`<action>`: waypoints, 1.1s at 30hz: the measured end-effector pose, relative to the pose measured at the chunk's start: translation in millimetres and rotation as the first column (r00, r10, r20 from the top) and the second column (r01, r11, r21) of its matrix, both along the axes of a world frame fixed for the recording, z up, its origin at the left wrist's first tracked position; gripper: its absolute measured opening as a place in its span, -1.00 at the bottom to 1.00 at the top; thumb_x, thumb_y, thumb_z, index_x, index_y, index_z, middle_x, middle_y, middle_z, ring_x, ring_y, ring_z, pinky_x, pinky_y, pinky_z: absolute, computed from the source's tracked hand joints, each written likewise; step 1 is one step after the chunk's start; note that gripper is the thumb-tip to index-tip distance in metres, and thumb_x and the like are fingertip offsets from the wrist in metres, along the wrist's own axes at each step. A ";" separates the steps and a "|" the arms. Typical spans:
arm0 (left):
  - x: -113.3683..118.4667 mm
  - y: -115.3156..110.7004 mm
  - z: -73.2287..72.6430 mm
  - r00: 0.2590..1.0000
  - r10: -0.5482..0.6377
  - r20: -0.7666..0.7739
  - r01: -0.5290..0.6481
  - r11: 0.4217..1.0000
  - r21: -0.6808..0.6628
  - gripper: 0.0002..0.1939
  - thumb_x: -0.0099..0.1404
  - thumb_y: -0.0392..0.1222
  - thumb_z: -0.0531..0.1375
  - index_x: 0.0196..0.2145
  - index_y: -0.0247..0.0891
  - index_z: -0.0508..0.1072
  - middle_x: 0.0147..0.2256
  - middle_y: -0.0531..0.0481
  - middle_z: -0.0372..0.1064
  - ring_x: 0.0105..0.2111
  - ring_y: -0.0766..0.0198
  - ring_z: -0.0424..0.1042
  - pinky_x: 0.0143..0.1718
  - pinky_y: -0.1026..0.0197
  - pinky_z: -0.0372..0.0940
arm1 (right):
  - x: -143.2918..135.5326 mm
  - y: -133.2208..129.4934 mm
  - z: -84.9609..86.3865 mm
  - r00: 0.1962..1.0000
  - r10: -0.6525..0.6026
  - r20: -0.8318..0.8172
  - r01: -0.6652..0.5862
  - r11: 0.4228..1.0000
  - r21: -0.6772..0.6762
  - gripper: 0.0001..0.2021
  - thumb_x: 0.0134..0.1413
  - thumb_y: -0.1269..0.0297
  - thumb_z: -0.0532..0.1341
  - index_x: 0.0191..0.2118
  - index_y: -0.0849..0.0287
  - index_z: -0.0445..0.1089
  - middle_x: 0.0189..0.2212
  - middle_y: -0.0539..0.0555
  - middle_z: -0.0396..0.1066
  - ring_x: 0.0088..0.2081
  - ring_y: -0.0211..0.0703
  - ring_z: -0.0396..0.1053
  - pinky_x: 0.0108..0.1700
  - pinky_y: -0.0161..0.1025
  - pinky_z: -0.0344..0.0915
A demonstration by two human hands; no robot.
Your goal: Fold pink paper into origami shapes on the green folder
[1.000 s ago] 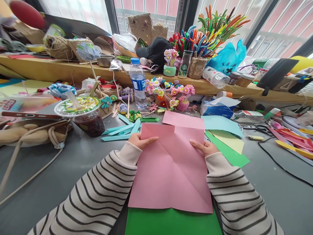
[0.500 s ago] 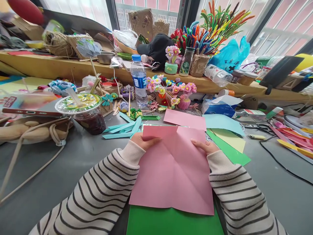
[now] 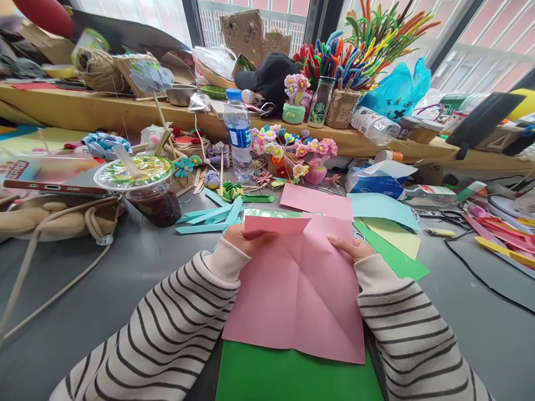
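Note:
A creased sheet of pink paper (image 3: 292, 301) is held up between my two hands, with fold lines meeting near its middle. My left hand (image 3: 247, 238) grips its left side near the top, the thumb laid along the front and the other fingers hidden behind. At that side the top edge bends over toward me. My right hand (image 3: 351, 247) pinches the right side, its thumb in front. Under the sheet lies green paper (image 3: 296, 373) on the grey table.
Blue paper strips (image 3: 213, 217) and a lidded drink cup (image 3: 144, 192) stand left of the sheet. Behind are a water bottle (image 3: 239, 139) and small craft flowers (image 3: 292, 147). Pale blue paper (image 3: 382, 209) and scissors (image 3: 447, 216) lie to the right.
The pink paper's top left part has bent over toward me, showing a flap above my left hand. Its lower edge has risen slightly. My right hand has barely moved.

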State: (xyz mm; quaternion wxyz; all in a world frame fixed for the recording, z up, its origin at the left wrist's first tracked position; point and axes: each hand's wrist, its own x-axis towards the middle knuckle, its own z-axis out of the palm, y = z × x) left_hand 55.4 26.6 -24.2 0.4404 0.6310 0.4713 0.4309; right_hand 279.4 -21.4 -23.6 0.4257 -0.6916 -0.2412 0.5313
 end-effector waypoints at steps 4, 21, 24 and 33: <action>-0.9 1.7 2.1 1.000 0.014 -0.006 -0.014 0.998 -0.058 -0.69 -0.15 -0.10 0.22 -0.43 -0.34 0.47 -0.39 -0.12 0.44 -0.25 0.02 0.35 -0.29 0.10 0.29 | -0.7 -0.4 3.4 0.995 0.013 0.095 -0.013 1.000 0.002 -0.81 -0.44 0.16 0.29 -0.61 0.16 0.42 -0.66 0.00 0.41 -0.58 -0.21 0.33 -0.50 -0.30 0.26; 0.5 3.7 2.4 0.995 0.068 0.070 -0.062 0.994 -0.096 -0.72 -0.18 -0.09 0.23 -0.46 -0.28 0.46 -0.43 -0.03 0.45 -0.29 0.06 0.37 -0.35 0.17 0.33 | -4.6 -5.8 9.6 0.991 0.102 0.085 -0.099 0.994 -0.039 -0.73 -0.50 0.13 0.30 -0.62 0.24 0.36 -0.76 -0.01 0.33 -0.72 -0.33 0.22 -0.68 -0.37 0.12; 1.8 2.2 3.4 0.994 0.077 0.074 -0.072 0.994 -0.077 -0.75 -0.19 -0.09 0.23 -0.49 -0.26 0.46 -0.45 -0.01 0.45 -0.32 0.06 0.39 -0.38 0.18 0.34 | -4.6 -5.2 6.6 0.990 0.102 0.100 -0.097 0.994 -0.051 -0.71 -0.51 0.11 0.30 -0.62 0.24 0.36 -0.77 -0.01 0.31 -0.73 -0.32 0.20 -0.70 -0.36 0.10; 1.4 1.4 8.0 0.990 0.107 0.087 -0.091 0.981 -0.172 -0.72 -0.22 -0.11 0.26 -0.49 -0.31 0.47 -0.40 -0.08 0.45 -0.26 0.04 0.37 -0.32 0.17 0.32 | -4.4 -4.2 10.5 0.991 0.106 0.087 -0.104 0.994 -0.025 -0.73 -0.50 0.14 0.31 -0.61 0.23 0.37 -0.72 -0.01 0.35 -0.68 -0.30 0.25 -0.65 -0.37 0.16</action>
